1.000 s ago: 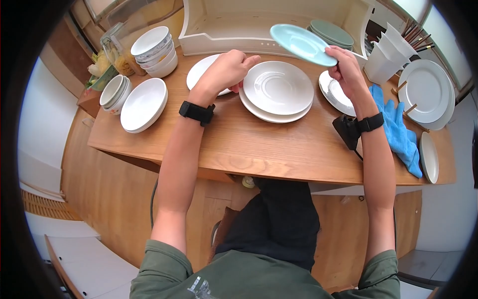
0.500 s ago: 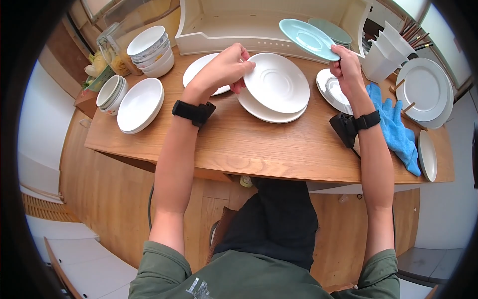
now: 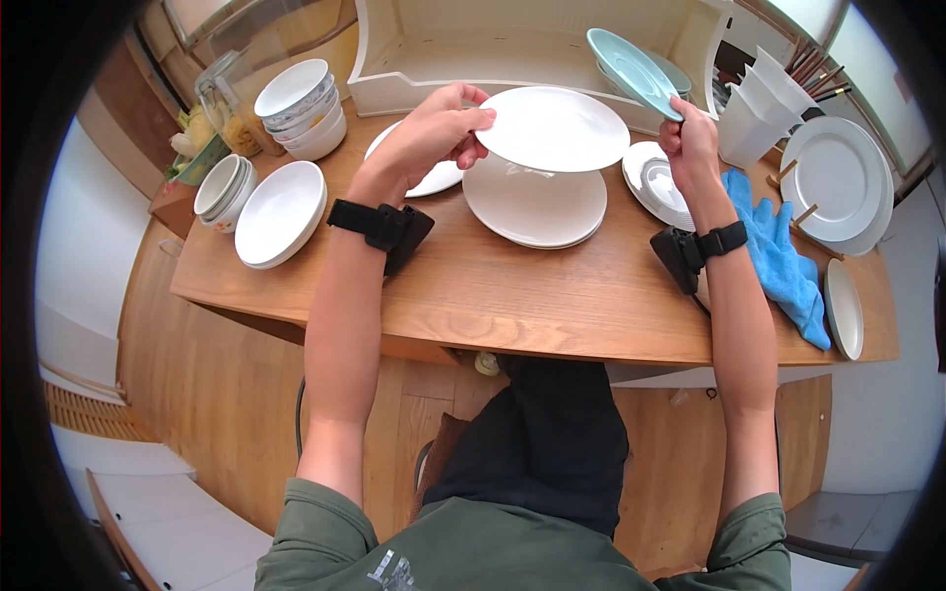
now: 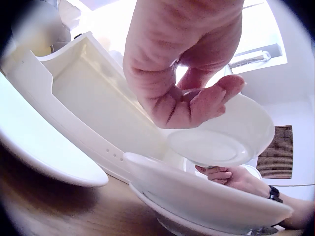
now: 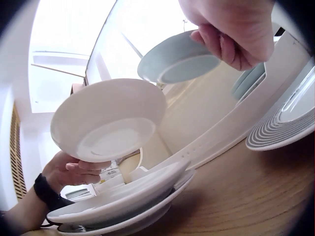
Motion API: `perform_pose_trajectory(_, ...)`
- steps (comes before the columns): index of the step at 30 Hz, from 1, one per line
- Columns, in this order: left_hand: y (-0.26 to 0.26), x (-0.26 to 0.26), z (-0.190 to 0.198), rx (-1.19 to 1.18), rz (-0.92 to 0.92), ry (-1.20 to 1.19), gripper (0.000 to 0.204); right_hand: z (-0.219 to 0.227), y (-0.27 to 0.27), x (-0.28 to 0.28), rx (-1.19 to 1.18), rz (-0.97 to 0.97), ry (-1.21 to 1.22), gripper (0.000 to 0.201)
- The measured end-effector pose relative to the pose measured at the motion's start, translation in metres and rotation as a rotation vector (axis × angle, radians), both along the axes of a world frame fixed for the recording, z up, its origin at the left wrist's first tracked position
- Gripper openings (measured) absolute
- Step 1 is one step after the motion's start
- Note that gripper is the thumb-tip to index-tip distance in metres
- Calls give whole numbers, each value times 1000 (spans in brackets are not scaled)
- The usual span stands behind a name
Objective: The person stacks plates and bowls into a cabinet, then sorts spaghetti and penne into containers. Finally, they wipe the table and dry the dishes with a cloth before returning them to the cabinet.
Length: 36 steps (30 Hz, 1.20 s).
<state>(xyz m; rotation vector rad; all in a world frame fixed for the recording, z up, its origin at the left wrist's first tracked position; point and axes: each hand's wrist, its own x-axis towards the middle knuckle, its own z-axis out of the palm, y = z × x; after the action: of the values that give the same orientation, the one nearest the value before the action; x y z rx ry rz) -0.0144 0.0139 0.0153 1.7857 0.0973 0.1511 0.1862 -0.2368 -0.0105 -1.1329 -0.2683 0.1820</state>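
At upper centre, the left hand (image 3: 431, 134) pinches a white plate (image 3: 555, 129) — right fingers grip a pale-blue plate (image 3: 634, 72), apparently by its rim.

In the head view, we hold both hands up in front of us, set well apart. Our left forearm (image 3: 345, 315) rises toward 12 o'clock, and our left hand (image 3: 434, 133) bends toward 1 or 2, its fingers (image 4: 197, 108) curled in a pinch. Our right forearm (image 3: 746, 315) leans just short of 12, our right hand (image 3: 693, 148) toward 11, thumb and fingers gripping.
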Motion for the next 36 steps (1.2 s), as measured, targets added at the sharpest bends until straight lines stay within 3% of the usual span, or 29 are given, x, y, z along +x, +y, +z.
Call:
perform_pose_trajectory(14, -9, -3, 0, 146, 84, -58, 38, 1, 2, -3, -23, -46, 16, 19)
perform_pose_trajectory(20, -9, -4, -2, 204, 61, 47, 34, 0, 1, -2, -28, -30, -1, 13)
perform_pose_trajectory(25, -11, -7, -1, 256, 44, 119, 29, 3, 0, -4, -95, 125, -17, 9)
perform_pose_trajectory(36, -9, -10, 0, 393, 39, 166, 29, 11, 12, -32, -336, 229, -135, 15)
